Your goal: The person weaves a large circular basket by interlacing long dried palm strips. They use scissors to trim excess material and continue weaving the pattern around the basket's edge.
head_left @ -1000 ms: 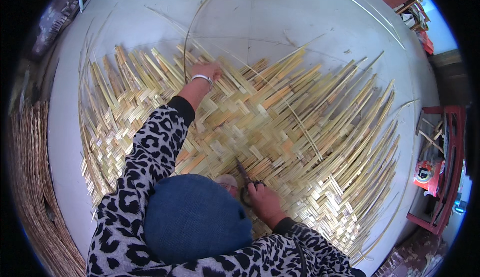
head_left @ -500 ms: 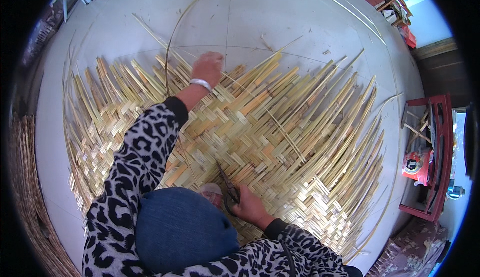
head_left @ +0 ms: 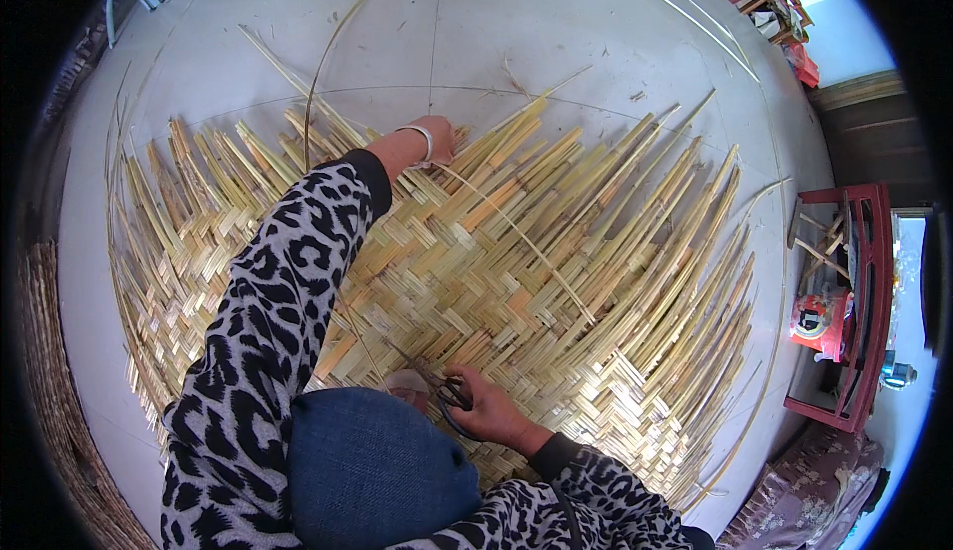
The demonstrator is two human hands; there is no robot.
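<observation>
A large woven mat of yellow bamboo strips [head_left: 516, 282] lies on the pale floor, with loose strip ends fanning out on all sides. My left hand [head_left: 432, 140], a bangle at its wrist, reaches to the far edge of the weave and grips a long thin strip [head_left: 516, 237] that runs diagonally back across the mat. My right hand [head_left: 483, 406] rests on the near part of the mat, closed on dark-handled scissors [head_left: 447, 389]. My knee in blue denim [head_left: 372, 466] covers the near edge of the mat.
A long bent strip [head_left: 328, 54] arcs over the floor beyond the mat. A red wooden frame [head_left: 864, 302] with small items stands at the right. A rolled woven mat [head_left: 50, 391] lies along the left edge.
My left hand has pulled back a little along the far edge, now holding the thin strip taut across the mat. My right hand with the scissors stays in place.
</observation>
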